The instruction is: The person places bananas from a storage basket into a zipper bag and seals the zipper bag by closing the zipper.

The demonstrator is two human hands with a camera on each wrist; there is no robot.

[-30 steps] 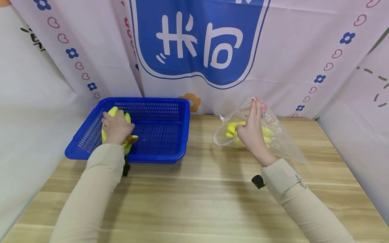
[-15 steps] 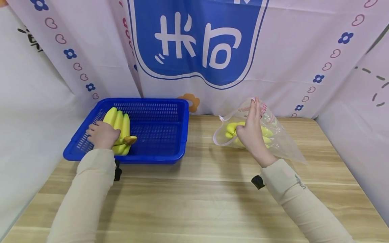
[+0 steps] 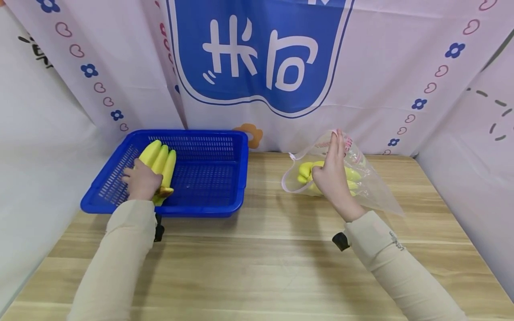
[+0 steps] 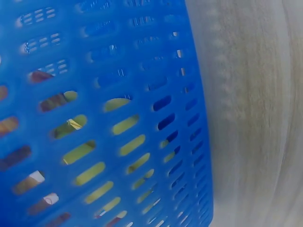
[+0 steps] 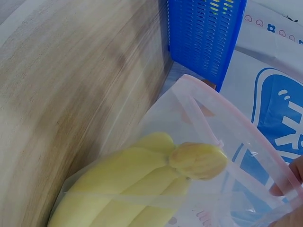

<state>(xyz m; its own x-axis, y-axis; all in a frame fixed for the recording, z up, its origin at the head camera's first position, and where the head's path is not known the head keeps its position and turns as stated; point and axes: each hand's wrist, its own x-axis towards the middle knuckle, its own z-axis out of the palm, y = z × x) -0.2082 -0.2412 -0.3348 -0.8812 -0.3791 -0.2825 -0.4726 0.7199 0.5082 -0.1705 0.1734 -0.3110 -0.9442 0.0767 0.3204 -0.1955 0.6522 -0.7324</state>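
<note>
In the head view my left hand (image 3: 142,179) grips a bunch of bananas (image 3: 162,162) in the left part of the blue basket (image 3: 237,178), thumb on the stem side and fingers along the left side. Through the slots of the basket wall (image 4: 158,90), yellow-green patches of the fruit show in the left wrist view. My right hand (image 3: 334,176) pinches the rim of a clear zip bag (image 3: 377,196) and keeps its mouth lifted towards the left. Inside the bag lies another yellow banana bunch (image 5: 128,184), its brownish stem end facing the opening.
The basket and bag rest on a wood-grain table (image 3: 257,267). Behind them hangs a printed cloth (image 3: 381,67) with a blue emblem, and white cloth walls close in both sides. A black wrist device (image 3: 341,240) sits by the right cuff.
My left hand first shifts left along the bananas, then back right with a fresh grip, and the bunch turns slightly in the basket. The right hand and bag stay put.
</note>
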